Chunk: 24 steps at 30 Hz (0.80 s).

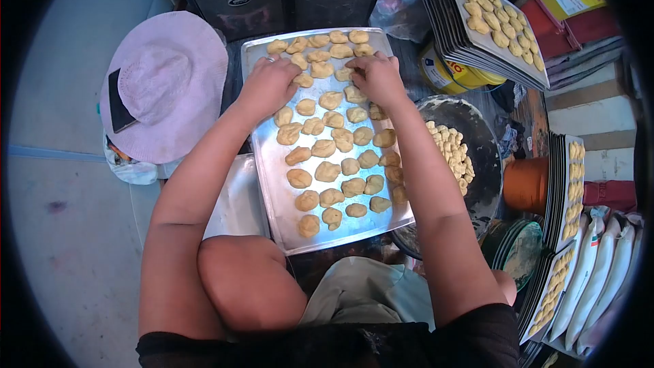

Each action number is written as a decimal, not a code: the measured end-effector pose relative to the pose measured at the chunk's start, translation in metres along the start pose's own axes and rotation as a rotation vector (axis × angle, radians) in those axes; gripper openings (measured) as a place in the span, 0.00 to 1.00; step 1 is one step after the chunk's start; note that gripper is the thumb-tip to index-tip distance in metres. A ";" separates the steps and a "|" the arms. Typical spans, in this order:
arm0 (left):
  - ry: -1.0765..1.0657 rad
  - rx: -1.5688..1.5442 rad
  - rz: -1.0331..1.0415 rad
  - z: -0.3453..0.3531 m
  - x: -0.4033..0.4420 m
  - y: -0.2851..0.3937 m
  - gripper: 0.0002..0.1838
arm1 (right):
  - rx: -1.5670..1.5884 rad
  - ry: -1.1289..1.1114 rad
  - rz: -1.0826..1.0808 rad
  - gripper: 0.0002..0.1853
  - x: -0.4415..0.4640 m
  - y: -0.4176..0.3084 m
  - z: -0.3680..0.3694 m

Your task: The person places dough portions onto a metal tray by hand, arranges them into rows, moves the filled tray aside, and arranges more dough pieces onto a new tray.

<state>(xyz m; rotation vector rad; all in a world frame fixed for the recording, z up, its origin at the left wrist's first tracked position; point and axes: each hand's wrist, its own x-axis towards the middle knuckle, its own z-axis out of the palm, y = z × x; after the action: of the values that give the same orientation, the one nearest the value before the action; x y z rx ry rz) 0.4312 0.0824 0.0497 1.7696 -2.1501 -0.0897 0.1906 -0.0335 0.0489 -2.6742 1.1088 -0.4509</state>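
I look down on a big shiny tray [276, 215] that sits in front of me, with lots of yellow dough lumps [327, 171] in bumpy rows on it. My left hand [270, 85] is at the far left part of the tray, with its fingers bent down by the lumps. My right hand [378, 80] is across from it on the right, its fingers bent over a lump too. I cannot tell if the fingers of my two hands pinch the dough or just touch it. The hands are apart.

To the right of the tray is a wide dark bowl [485, 163] with small, pale dough bits [451, 153] in it. A stack of trays [463, 44] with more lumps leans at the far right. On the left, a pink hat [160, 71] has a black phone [120, 105] on its brim.
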 end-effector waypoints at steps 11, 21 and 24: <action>-0.001 -0.063 0.103 -0.002 0.006 0.029 0.14 | 0.303 0.086 0.257 0.21 -0.001 0.030 0.005; -0.086 -0.072 0.148 0.012 0.003 0.036 0.14 | -0.037 0.115 -0.094 0.16 0.006 0.009 0.008; -0.032 -0.030 0.131 0.017 0.002 0.032 0.15 | 0.118 0.192 -0.031 0.16 -0.005 0.006 -0.007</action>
<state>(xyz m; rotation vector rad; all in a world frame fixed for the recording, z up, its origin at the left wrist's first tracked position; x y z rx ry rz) 0.3960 0.0845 0.0426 1.6168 -2.2691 -0.1176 0.1806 -0.0348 0.0523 -2.5913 1.0545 -0.7680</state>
